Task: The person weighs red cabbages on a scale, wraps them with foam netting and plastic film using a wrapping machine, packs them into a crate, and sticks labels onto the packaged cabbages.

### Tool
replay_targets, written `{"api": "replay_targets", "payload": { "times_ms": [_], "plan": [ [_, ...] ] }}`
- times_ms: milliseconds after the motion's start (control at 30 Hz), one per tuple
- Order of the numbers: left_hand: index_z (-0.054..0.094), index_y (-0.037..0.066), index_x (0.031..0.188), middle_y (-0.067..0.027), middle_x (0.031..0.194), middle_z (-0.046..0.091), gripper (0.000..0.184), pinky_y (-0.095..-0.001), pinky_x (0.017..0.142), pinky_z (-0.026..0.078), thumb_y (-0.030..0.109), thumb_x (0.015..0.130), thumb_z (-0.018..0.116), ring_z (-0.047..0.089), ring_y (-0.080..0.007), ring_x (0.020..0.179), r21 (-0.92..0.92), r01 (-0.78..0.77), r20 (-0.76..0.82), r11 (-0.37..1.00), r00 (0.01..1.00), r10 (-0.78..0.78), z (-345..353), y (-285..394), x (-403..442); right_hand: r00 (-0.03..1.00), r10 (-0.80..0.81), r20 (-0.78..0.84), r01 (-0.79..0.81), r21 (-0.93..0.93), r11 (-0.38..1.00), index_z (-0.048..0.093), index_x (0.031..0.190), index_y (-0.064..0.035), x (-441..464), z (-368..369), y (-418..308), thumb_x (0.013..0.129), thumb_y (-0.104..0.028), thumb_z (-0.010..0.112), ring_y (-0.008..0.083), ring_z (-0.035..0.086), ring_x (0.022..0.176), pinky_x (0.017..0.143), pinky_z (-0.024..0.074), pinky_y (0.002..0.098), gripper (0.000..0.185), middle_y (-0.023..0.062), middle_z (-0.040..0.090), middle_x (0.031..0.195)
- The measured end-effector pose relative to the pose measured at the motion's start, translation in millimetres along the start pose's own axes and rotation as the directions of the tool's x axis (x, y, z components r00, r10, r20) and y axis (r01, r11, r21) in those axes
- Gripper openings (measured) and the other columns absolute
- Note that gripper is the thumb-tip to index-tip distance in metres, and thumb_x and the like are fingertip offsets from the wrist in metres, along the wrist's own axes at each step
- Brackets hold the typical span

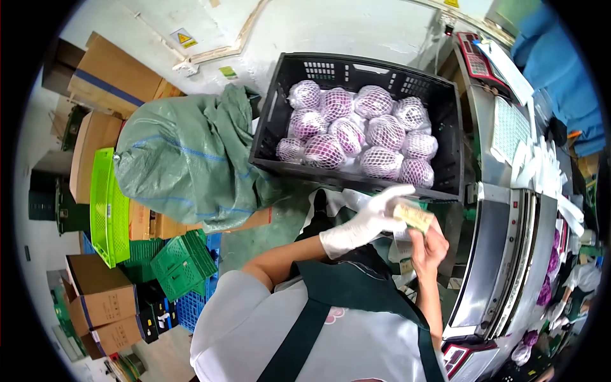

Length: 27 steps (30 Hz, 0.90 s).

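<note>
My left hand (364, 224), in a white glove, reaches up with its fingers and thumb around the left side of a small yellowish printed block (412, 216). The block looks like a stack of labels, but its print is too blurred to read. My bare right hand (430, 246) grips the block from its lower right. Just beyond both hands stands a black plastic crate (356, 175), holding several round purple vegetables (386, 132) that look like red cabbages in white foam nets.
A green tarp-covered bundle (184, 159) stands left of the crate. Farther left are a lime-green basket (102, 207), green crates (184, 264) and cardboard boxes (109, 298). A metal machine (493, 261) and a red scale (478, 60) line the right. A co-worker (582, 280) is at far right.
</note>
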<state>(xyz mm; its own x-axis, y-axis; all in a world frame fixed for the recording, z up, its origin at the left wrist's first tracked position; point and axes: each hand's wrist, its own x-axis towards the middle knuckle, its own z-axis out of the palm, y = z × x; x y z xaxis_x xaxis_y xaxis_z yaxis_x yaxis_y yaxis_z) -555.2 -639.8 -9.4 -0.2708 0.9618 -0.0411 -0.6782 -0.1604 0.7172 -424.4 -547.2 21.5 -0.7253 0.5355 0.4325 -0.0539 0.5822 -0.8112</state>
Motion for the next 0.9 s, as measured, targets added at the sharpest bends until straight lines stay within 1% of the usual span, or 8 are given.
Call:
{"api": "replay_targets", "payload": {
  "times_ms": [200, 333, 400, 500, 567, 700, 800, 900],
  "plan": [
    [0.042, -0.005, 0.122, -0.0116, 0.111, 0.054, 0.044, -0.0306, 0.092, 0.043, -0.008, 0.08, 0.055, 0.055, -0.0185, 0.101, -0.188, -0.192, -0.373, 0.963, 0.921, 0.111, -74.5, 51.5, -23.3, 0.952, -0.131, 0.276, 0.155, -0.065, 0.986, 0.063, 0.084, 0.0041, 68.7, 85.9, 2.2, 0.073, -0.003, 0.067, 0.0264, 0.059, 0.071, 0.065, 0.048, 0.0335, 0.013, 0.0149, 0.063, 0.078],
    [0.055, 0.002, 0.113, -0.0043, 0.094, 0.062, 0.034, -0.0155, 0.047, 0.039, -0.003, 0.08, 0.06, 0.053, -0.0029, 0.064, 0.187, -0.294, -0.43, 0.937, 0.833, 0.347, -116.4, 82.3, -47.9, 0.919, 0.067, 0.388, -0.105, 0.077, 0.992, 0.062, 0.091, 0.0025, 108.6, 100.5, 5.1, 0.071, -0.031, 0.073, 0.0242, 0.06, 0.075, 0.065, 0.0484, 0.0334, 0.04, 0.0129, 0.063, 0.079],
    [0.057, 0.0, 0.111, -0.0057, 0.099, 0.062, 0.031, -0.017, 0.054, 0.044, -0.002, 0.08, 0.06, 0.056, -0.0048, 0.069, 0.386, -0.2, -0.41, 0.901, 0.838, 0.361, -128.8, 93.8, -58.2, 0.766, 0.181, 0.617, -0.4, 0.236, 0.886, 0.059, 0.105, 0.0023, 130.1, 115.4, 9.1, 0.069, -0.03, 0.074, 0.0224, 0.062, 0.082, 0.072, 0.0492, 0.0316, 0.051, 0.0153, 0.064, 0.086],
    [0.061, -0.002, 0.096, -0.0047, 0.09, 0.063, 0.021, -0.0222, 0.07, 0.048, 0.0, 0.077, 0.066, 0.058, -0.0073, 0.077, 0.542, -0.163, -0.457, 0.824, 0.766, 0.452, -122.8, 111.7, -59.0, 0.684, 0.043, 0.728, -0.178, 0.11, 0.978, 0.06, 0.104, 0.0005, 149.5, 136.8, -3.2, 0.068, -0.028, 0.077, 0.0145, 0.061, 0.069, 0.066, 0.0477, 0.0262, 0.05, 0.0131, 0.065, 0.083],
    [0.061, -0.002, 0.086, -0.0034, 0.082, 0.062, 0.022, -0.0221, 0.068, 0.048, 0.006, 0.07, 0.074, 0.057, -0.0065, 0.075, 0.581, 0.0, -0.578, 0.814, 0.704, 0.413, -130.6, 117.4, -67.3, 0.64, 0.192, 0.744, -0.301, 0.014, 0.953, 0.066, 0.089, -0.0022, 161.4, 154.8, -8.2, 0.075, -0.023, 0.072, 0.0084, 0.053, 0.056, 0.054, 0.0432, 0.0265, 0.026, 0.0098, 0.063, 0.066],
    [0.049, -0.003, 0.119, -0.0071, 0.099, 0.061, 0.054, -0.0227, 0.078, 0.046, 0.001, 0.069, 0.07, 0.057, -0.0087, 0.088, 0.316, 0.078, -0.649, 0.946, 0.745, 0.155, -134.8, 147.5, -80.4, 0.731, 0.159, 0.664, -0.123, -0.101, 0.987, 0.067, 0.074, -0.0031, 218.1, 197.2, 20.0, 0.078, -0.022, 0.069, 0.0061, 0.044, 0.048, 0.045, 0.0369, 0.0269, 0.019, 0.008, 0.058, 0.056],
    [0.055, -0.004, 0.112, -0.0063, 0.094, 0.063, 0.041, -0.0222, 0.073, 0.047, 0.006, 0.075, 0.067, 0.059, -0.0085, 0.081, 0.21, 0.236, -0.773, 0.949, 0.634, 0.013, -154.1, 158.1, -107.5, 0.855, 0.179, 0.486, -0.161, -0.079, 0.984, 0.067, 0.076, -0.0038, 280.0, 264.1, 76.4, 0.074, -0.03, 0.07, 0.0163, 0.06, 0.055, 0.053, 0.0445, 0.0311, 0.026, 0.0134, 0.063, 0.064],
    [0.057, -0.005, 0.106, -0.0067, 0.091, 0.064, 0.031, -0.0216, 0.069, 0.048, 0.006, 0.077, 0.064, 0.06, -0.0091, 0.078, 0.202, 0.205, -0.825, 0.958, 0.562, 0.054, -172.9, 167.7, -125.8, 0.785, 0.308, 0.537, -0.159, -0.305, 0.939, 0.068, 0.081, -0.0036, 321.5, 322.8, 107.9, 0.067, -0.041, 0.071, 0.0266, 0.065, 0.068, 0.065, 0.0487, 0.0358, 0.04, 0.015, 0.065, 0.07]
  ]
}}
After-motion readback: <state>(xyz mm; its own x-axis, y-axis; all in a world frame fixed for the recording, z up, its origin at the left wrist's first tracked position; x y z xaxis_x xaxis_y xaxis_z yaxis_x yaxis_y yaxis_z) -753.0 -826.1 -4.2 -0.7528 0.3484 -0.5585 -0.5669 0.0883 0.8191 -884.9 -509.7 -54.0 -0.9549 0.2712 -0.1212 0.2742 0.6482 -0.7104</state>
